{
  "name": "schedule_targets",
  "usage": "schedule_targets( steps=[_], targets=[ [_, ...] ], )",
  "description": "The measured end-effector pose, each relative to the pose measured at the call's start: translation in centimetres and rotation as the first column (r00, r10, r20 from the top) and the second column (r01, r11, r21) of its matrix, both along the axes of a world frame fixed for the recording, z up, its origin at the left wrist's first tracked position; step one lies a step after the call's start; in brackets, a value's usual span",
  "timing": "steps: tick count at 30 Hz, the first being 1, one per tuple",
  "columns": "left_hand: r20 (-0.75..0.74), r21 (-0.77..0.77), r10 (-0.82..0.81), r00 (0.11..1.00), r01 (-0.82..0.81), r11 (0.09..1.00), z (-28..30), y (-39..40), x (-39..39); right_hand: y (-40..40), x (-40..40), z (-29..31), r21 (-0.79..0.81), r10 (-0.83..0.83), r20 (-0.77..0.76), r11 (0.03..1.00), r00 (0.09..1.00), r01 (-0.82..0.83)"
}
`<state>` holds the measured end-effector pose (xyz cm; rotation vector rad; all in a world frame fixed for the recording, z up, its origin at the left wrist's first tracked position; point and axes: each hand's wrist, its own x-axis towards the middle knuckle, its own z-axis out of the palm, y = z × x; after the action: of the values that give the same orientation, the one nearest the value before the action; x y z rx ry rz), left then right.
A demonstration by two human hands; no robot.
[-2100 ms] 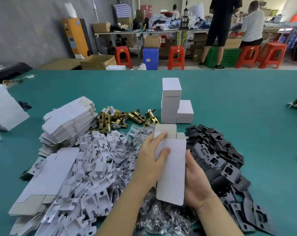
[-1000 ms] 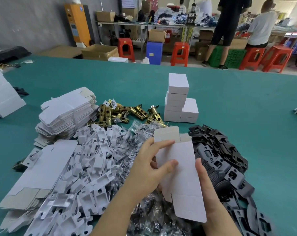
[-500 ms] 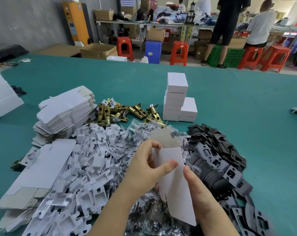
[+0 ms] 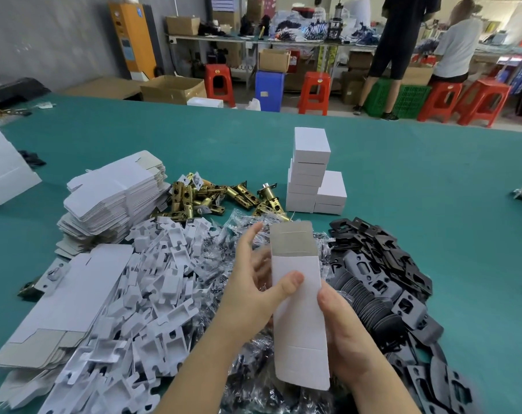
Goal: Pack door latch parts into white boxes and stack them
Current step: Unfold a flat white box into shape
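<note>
Both hands hold one long white box (image 4: 298,318) upright in front of me, its grey-lined top flap standing open. My left hand (image 4: 253,291) pinches the box's left side, thumb on the front face, index finger raised. My right hand (image 4: 343,330) grips the right edge from behind. Beyond it lie brass door latches (image 4: 217,198) and a stack of closed white boxes (image 4: 310,174) on the green table (image 4: 418,180). White card inserts (image 4: 152,282), bagged screws (image 4: 241,234) and black strike plates (image 4: 385,279) are heaped around my hands.
Flat unfolded boxes are stacked at left (image 4: 113,195) and lower left (image 4: 62,303). A white carton (image 4: 2,171) sits at the far left edge. Two people (image 4: 403,40) stand at benches behind red stools (image 4: 315,91) beyond the table.
The flat box has been squeezed open into a tube and turned more upright. Its top flap now stands up, showing the grey inside. My left index finger has lifted off.
</note>
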<state>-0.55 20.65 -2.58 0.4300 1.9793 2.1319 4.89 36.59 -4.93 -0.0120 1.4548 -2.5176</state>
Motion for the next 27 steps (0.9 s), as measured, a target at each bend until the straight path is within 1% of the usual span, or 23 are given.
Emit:
schedule_targets(
  steps=[3, 6, 8, 11, 13, 19, 23, 27],
  targets=[
    [0.083, -0.042, -0.073, 0.994, 0.077, 0.996, 0.08, -0.09, -0.11, 0.03, -0.11, 0.12, -0.033, -0.041, 0.007, 0.999, 0.999, 0.041],
    [0.110, -0.073, -0.047, 0.993, 0.055, 0.996, 0.20, 0.00, -0.15, -0.12, -0.24, -0.05, -0.030, -0.125, 0.046, 0.991, 0.991, 0.127],
    [0.147, -0.055, -0.037, 0.988, 0.046, 0.997, 0.22, -0.09, -0.07, -0.20, -0.35, -0.27, -0.008, -0.175, 0.058, 0.984, 0.983, 0.176],
    [0.201, 0.002, -0.056, 0.978, 0.057, 0.998, 0.18, -0.37, -0.11, -0.38, -0.49, -0.53, 0.027, -0.199, 0.028, 0.980, 0.980, 0.199],
    [0.223, 0.011, -0.056, 0.973, 0.055, 0.998, 0.22, -0.51, -0.19, -0.46, -0.55, -0.57, 0.058, -0.209, 0.016, 0.976, 0.978, 0.208],
    [0.225, 0.019, -0.070, 0.972, 0.067, 0.998, 0.30, -0.66, -0.35, -0.31, -0.65, -0.72, 0.152, -0.221, -0.049, 0.962, 0.974, 0.226],
    [0.194, 0.019, -0.037, 0.980, 0.034, 0.999, 0.68, -0.59, -0.46, -0.48, -0.75, -0.70, 0.227, -0.303, -0.116, 0.919, 0.946, 0.322],
    [0.170, 0.044, -0.030, 0.985, 0.023, 0.999, 0.55, -0.80, -0.79, -0.73, -0.51, -0.56, 0.195, -0.270, -0.148, 0.935, 0.951, 0.296]
  ],
)
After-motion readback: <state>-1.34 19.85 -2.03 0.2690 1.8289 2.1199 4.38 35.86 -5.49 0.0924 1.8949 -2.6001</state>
